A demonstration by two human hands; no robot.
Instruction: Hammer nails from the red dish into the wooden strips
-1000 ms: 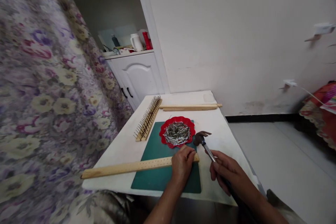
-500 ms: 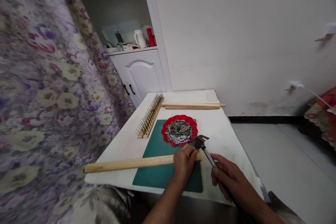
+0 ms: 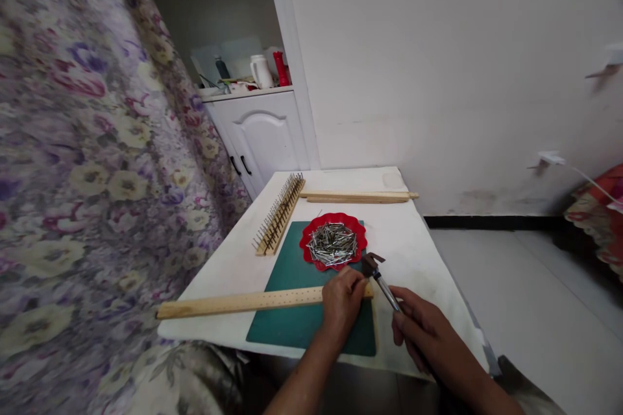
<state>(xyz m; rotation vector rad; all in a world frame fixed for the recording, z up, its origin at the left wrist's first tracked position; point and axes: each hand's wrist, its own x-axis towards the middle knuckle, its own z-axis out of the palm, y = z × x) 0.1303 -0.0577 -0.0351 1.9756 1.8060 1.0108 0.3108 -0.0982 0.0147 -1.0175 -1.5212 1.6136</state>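
Note:
A long wooden strip [image 3: 243, 303] with a row of small holes lies across a green cutting mat [image 3: 311, 318] on a white table [image 3: 228, 272]. My left hand [image 3: 343, 301] rests on the strip's right end, fingers pinched together on something I cannot make out. My right hand [image 3: 428, 334] is closed round the handle of a claw hammer [image 3: 377, 272]. The hammer's head hangs just above the strip's right end, close to my left fingertips. Just beyond sits a red scalloped dish [image 3: 333, 243] full of nails.
A second wooden strip studded with upright nails [image 3: 280, 214] lies at the mat's far left. Two plain strips [image 3: 357, 196] lie along the table's far edge by the white wall. A flowered curtain [image 3: 97, 175] hangs on the left. A white cabinet [image 3: 257, 136] stands behind.
The hammer head has come down from beside the red dish towards the strip's end and my left fingers. The left hand has stayed on the strip.

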